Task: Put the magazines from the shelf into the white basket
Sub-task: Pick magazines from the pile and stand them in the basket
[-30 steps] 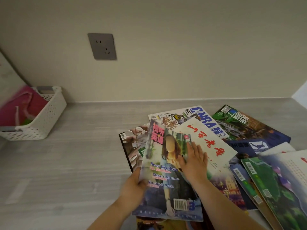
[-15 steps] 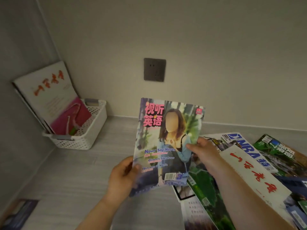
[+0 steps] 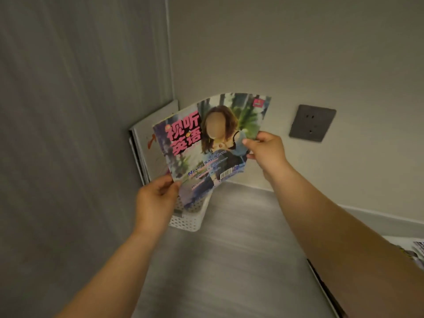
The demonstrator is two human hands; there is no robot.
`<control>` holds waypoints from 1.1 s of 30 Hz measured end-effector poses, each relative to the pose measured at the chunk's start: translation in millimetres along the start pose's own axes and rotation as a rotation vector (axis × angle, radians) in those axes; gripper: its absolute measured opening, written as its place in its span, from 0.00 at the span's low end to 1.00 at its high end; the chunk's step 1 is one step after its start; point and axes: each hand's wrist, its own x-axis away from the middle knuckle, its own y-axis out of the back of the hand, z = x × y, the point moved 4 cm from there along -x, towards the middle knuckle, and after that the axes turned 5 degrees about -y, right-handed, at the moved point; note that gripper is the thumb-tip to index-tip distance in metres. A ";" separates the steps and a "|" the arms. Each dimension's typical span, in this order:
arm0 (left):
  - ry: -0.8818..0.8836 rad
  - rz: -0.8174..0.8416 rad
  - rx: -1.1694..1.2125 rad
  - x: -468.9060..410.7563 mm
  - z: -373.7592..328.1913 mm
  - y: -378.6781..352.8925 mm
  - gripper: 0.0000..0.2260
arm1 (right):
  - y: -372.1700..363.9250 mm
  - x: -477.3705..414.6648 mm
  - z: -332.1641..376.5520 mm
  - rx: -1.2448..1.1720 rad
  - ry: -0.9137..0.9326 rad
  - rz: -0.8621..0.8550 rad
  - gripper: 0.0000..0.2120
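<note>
over the white basket [image 3: 190,219] in the shelf [image 3: 229,260] corner, holds a magazine [image 3: 206,145] up in the air, tilted, cover toward the camera. pinches its lower left corner with the left grip [image 3: 156,198], clamps its right edge with the right grip [image 3: 266,150], thumb on the cover. hides most of the basket. behind, a white magazine [image 3: 149,134] propped against the side wall.

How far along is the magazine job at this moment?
Done: at least one white-covered magazine appears to stand in the white basket, leaning into the corner. In hand: the left hand and right hand grip a colourful magazine above the basket, not yet in. Left: more magazines lie at the right edge; the count is hidden.
</note>
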 end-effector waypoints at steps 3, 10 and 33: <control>0.047 -0.101 -0.004 -29.8 18.5 9.7 0.06 | -40.8 -26.5 11.1 -0.038 0.014 -0.002 0.08; 0.133 -0.114 -0.138 -45.2 83.7 17.5 0.05 | -106.8 -63.4 -36.0 -0.093 -0.203 0.036 0.11; 0.173 -0.152 -0.201 -23.8 113.1 8.3 0.05 | -200.5 -24.3 -83.9 -0.036 -0.275 0.537 0.26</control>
